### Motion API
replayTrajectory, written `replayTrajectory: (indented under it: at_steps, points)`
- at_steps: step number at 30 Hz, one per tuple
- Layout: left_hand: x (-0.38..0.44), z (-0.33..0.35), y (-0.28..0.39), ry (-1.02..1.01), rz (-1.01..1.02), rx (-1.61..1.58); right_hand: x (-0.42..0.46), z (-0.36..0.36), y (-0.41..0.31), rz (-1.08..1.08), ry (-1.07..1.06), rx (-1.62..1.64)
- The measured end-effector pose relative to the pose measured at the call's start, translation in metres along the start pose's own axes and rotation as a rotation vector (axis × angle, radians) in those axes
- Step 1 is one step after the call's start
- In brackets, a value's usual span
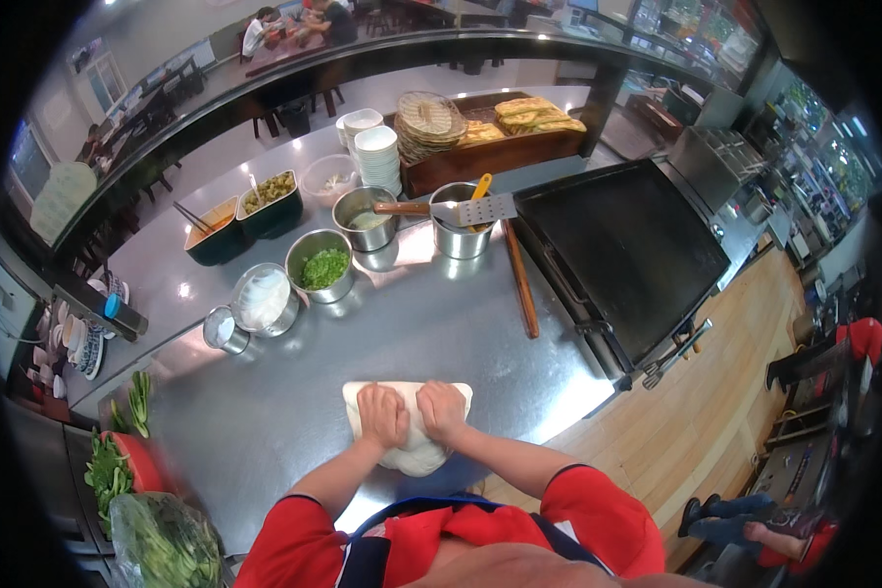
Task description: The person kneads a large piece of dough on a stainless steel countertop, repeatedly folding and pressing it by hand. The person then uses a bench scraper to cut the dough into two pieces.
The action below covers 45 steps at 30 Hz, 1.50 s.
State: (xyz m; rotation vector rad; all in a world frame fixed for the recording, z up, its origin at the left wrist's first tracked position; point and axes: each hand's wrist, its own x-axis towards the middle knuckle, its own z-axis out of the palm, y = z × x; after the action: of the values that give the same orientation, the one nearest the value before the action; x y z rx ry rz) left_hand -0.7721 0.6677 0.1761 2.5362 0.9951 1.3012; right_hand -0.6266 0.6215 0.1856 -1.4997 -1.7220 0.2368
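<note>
A pale slab of dough (pixel 414 461) lies on the stainless-steel worktop (pixel 279 434) close to my body. Its far side is flattened and wide, while the near part bulges in a rounded lump. My left hand (pixel 384 415), curled into a fist, presses on the left half of the dough. On the right half, my right hand (pixel 442 410) bears down the same way, knuckles forward. The two fists are a short gap apart, with dough showing between them. My palms and fingertips are hidden from above.
Beyond the dough stand a pot of chopped green herbs (pixel 325 269), a bowl of white paste (pixel 264 300) and a pot bearing a perforated spatula (pixel 485 210). A wooden rolling pin (pixel 522 283) lies beside the black griddle (pixel 617 250). Bagged greens (pixel 163 540) sit at left.
</note>
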Motion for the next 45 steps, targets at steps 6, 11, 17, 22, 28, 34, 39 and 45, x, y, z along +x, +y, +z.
replayTrajectory:
  at_steps: [6, 11, 17, 22, 28, 34, 39, 45]
  points:
    - [0.045, 0.034, -0.072, -0.089, -0.199, 0.004, 0.089, 0.051, 0.055, 0.165, 0.210, -0.007]
    - [0.059, 0.064, -0.084, -0.154, -0.199, 0.442, 0.096, 0.052, 0.063, 0.205, 0.191, -0.372]
    - [0.018, -0.042, -0.021, -0.304, 0.037, 0.120, 0.005, 0.031, 0.017, -0.040, 0.061, -0.351]
    - [-0.028, -0.081, 0.010, -0.229, 0.089, -0.148, -0.027, 0.015, -0.058, -0.157, 0.013, -0.217]
    - [0.005, -0.023, -0.035, -0.058, -0.263, -0.041, 0.033, 0.037, -0.006, -0.134, -0.038, -0.135]
    - [0.046, 0.024, -0.110, -0.075, -0.464, 0.212, 0.086, 0.057, 0.005, 0.013, -0.043, -0.214]
    - [0.035, -0.004, -0.064, -0.588, -0.502, 0.240, 0.056, 0.040, 0.008, -0.095, 0.020, -0.234]
    - [-0.048, -0.023, 0.066, -0.017, -0.333, 0.185, -0.038, -0.038, -0.012, -0.107, -0.088, 0.062]
